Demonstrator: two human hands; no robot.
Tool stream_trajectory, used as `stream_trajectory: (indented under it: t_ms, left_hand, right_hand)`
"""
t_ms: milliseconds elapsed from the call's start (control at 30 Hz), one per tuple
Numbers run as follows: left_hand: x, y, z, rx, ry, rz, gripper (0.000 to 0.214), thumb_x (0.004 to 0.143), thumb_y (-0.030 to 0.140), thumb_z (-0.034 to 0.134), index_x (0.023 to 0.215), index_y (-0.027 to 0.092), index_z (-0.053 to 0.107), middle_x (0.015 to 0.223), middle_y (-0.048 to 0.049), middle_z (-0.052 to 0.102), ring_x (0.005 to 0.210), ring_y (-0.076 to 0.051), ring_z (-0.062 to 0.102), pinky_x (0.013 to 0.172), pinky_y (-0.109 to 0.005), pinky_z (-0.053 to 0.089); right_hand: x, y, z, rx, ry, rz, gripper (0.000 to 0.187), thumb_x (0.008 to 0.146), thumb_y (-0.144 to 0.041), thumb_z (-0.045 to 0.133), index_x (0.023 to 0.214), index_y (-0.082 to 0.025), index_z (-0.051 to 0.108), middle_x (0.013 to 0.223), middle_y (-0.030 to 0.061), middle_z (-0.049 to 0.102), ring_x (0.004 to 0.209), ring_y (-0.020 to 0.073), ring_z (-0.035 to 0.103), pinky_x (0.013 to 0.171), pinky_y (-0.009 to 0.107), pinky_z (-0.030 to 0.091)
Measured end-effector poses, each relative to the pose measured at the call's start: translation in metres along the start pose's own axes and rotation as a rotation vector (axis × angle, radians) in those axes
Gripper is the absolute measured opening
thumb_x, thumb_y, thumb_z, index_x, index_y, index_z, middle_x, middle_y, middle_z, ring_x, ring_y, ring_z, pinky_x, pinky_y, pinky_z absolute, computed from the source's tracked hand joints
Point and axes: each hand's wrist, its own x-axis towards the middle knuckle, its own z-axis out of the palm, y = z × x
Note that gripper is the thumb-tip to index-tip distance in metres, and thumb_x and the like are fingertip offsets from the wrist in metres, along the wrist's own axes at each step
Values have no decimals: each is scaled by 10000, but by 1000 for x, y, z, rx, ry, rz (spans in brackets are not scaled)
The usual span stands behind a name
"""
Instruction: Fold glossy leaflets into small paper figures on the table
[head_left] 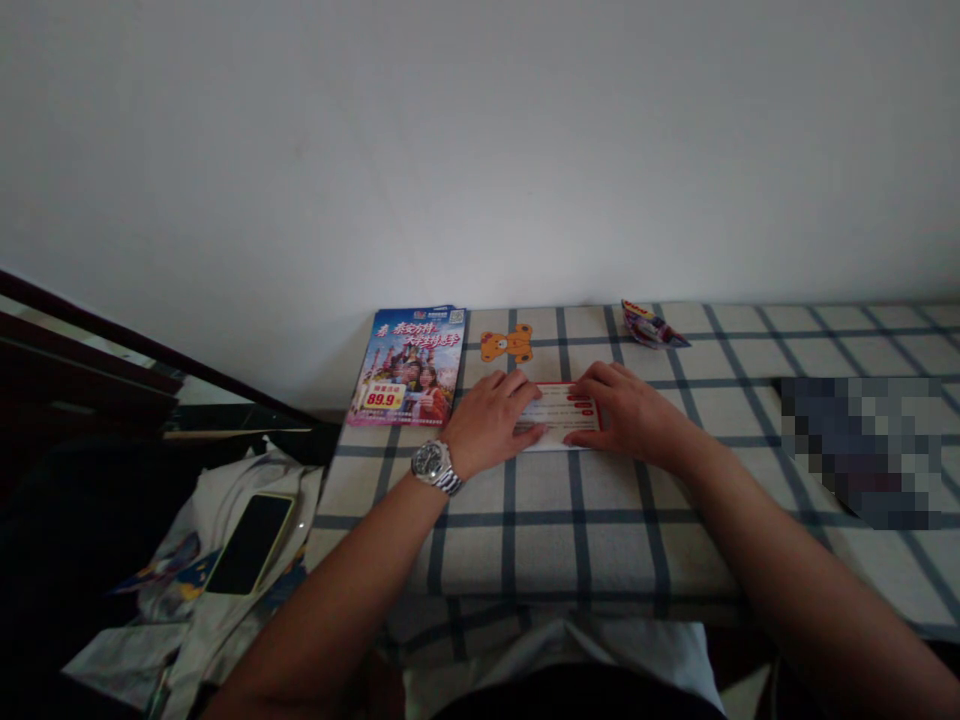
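A folded leaflet (556, 416), white with red edging and red labels, lies flat on the checked tablecloth (541, 550). My left hand (493, 418) grips its left side, thumb at the near edge and fingers over the far part. On its right side my right hand (626, 412) holds it the same way, thumb low and fingers bent over the top corner. Both hands partly cover the leaflet. A wristwatch (435, 466) is on my left wrist. To the left of that hand sits a stack of colourful flyers (409, 365).
Behind the hands lie a flat orange teddy bear shape (507, 344) and a folded printed paper piece (649, 326). A dark, blurred-out object (847, 450) is at the right. Low on the left, a phone (251, 543) rests on a white bag (191, 610). A wall (480, 150) stands behind.
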Motion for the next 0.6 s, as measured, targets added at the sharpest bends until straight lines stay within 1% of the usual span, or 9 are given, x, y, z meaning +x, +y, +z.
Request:
stream_trajectory:
  t_ms: [300,533,600]
  left_hand:
    - [0,1,-1,6,0,-6,400,959,450,718,1247,194,609,1212,-94,620,1098,-294,583,1002,-472,513]
    - [0,1,-1,12,3,-6,390,961,446,718,1244,204,603,1216,-91,618,1094,-293,587,987,-475,514]
    - [0,1,-1,7,8,-8,390,960,451,718,1242,207,601,1216,-90,618,1093,-291,587,988,-472,513]
  right_hand:
    - [1,-3,4,-63,0,11,480,777,-446,898,1101,-214,631,1137,131,626,1020,348,598,879,523,563]
    - [-1,-5,1,-48,-7,6,479,805,-431,876,1148,-217,619,1145,133,623,1029,347,600,882,518,565]
    - [-1,-6,0,-36,-10,4,489,805,-451,873,1153,-217,620,1152,135,623,1029,346,600,891,525,567]
